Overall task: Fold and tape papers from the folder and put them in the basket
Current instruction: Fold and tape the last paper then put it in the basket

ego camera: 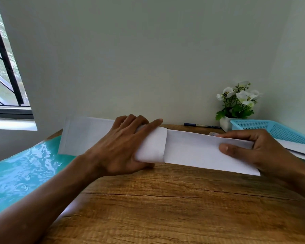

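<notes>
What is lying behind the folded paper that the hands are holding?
Behind the folded paper lie a dark pen and a small round object, mostly hidden by the paper's top edge, so what it is cannot be told.

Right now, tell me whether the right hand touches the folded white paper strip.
Touching: the head view shows the right hand pinching the folded white paper strip at its end.
</notes>
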### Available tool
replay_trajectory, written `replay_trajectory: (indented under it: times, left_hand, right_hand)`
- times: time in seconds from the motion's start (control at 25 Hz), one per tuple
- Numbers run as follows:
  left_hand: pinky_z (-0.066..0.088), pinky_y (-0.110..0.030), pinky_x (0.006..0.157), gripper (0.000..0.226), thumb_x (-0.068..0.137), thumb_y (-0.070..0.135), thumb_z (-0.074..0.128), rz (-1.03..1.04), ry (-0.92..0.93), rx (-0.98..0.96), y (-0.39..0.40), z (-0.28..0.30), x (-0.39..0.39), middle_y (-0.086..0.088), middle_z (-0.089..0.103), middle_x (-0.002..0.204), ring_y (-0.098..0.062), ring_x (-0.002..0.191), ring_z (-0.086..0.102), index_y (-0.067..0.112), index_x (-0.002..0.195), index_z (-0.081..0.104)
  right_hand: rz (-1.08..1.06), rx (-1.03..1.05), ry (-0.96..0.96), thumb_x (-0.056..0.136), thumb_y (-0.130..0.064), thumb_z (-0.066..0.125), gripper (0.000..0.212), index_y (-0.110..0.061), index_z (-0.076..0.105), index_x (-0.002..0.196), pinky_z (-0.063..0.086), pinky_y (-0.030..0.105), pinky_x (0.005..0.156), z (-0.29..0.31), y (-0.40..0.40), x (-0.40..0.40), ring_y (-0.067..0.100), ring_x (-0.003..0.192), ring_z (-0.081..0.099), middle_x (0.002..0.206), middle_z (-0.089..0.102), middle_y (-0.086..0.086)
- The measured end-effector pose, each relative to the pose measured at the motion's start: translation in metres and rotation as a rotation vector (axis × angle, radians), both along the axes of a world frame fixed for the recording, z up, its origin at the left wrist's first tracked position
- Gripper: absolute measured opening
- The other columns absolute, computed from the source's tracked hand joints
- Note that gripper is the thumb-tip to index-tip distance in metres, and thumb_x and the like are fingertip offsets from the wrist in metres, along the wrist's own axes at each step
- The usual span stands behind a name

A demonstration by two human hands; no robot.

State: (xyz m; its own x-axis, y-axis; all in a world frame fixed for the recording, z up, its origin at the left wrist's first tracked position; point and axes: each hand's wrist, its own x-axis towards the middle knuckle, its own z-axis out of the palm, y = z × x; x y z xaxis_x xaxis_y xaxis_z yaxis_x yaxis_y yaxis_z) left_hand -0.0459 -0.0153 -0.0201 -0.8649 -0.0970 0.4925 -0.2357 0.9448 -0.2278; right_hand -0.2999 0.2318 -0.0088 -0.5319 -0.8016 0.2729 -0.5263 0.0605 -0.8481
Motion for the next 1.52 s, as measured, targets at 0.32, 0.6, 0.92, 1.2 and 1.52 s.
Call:
replay_trajectory:
  times: [0.32, 0.6, 0.92, 1.2, 1.52]
  left_hand:
    - [0.032, -0.035, 0.108, 0.107, 0.082, 0.075, 0.059, -0.039, 0.029, -0.019, 0.019, 0.000, -0.005, 0.006, 0.044, 0.136, -0.013, 0.118, 0.041, 0.026, 0.164, 0.013]
    - [0.027, -0.031, 0.101, 0.115, 0.076, 0.079, 0.061, 0.072, 0.091, -0.002, 0.005, 0.003, 0.001, 0.004, 0.043, 0.136, -0.015, 0.118, 0.040, 0.022, 0.164, 0.014]
    - [0.030, -0.034, 0.106, 0.116, 0.076, 0.078, 0.060, 0.041, 0.058, 0.027, 0.006, 0.001, 0.001, 0.006, 0.042, 0.137, -0.013, 0.118, 0.038, 0.025, 0.165, 0.008]
    - [0.032, -0.035, 0.104, 0.115, 0.076, 0.074, 0.062, -0.027, 0.097, 0.001, 0.017, 0.002, -0.001, 0.004, 0.044, 0.134, -0.015, 0.117, 0.040, 0.022, 0.165, 0.010]
    - [0.035, -0.039, 0.103, 0.113, 0.080, 0.074, 0.061, -0.073, 0.166, -0.009, 0.021, 0.002, -0.005, 0.001, 0.045, 0.135, -0.017, 0.115, 0.039, 0.019, 0.165, 0.010]
  right_hand:
    - [0.121, -0.157, -0.187, 0.068, -0.042, 0.090, 0.047, -0.042, 0.076, 0.113, 0.063, 0.038, 0.070, -0.013, -0.007, 0.016, 0.016, 0.092, 0.078, 0.108, 0.079, -0.013]
    - [-0.012, -0.288, -0.431, 0.066, -0.015, 0.081, 0.047, -0.010, 0.071, 0.112, 0.067, 0.041, 0.068, -0.013, -0.010, 0.011, 0.033, 0.091, 0.079, 0.103, 0.080, 0.016]
    - [-0.003, -0.258, -0.187, 0.079, -0.015, 0.083, 0.025, -0.017, 0.076, 0.103, 0.066, 0.036, 0.069, -0.014, -0.029, 0.054, 0.027, 0.070, 0.078, 0.093, 0.082, 0.004]
    - [0.021, -0.166, 0.000, 0.074, -0.054, 0.077, 0.034, -0.045, 0.078, 0.107, 0.063, 0.036, 0.087, -0.018, -0.040, 0.092, 0.005, 0.104, 0.073, 0.122, 0.071, -0.023]
    - [0.249, -0.099, -0.087, 0.085, -0.037, 0.078, 0.031, -0.028, 0.077, 0.115, 0.063, 0.047, 0.088, -0.014, -0.062, 0.116, 0.015, 0.099, 0.076, 0.110, 0.080, -0.010]
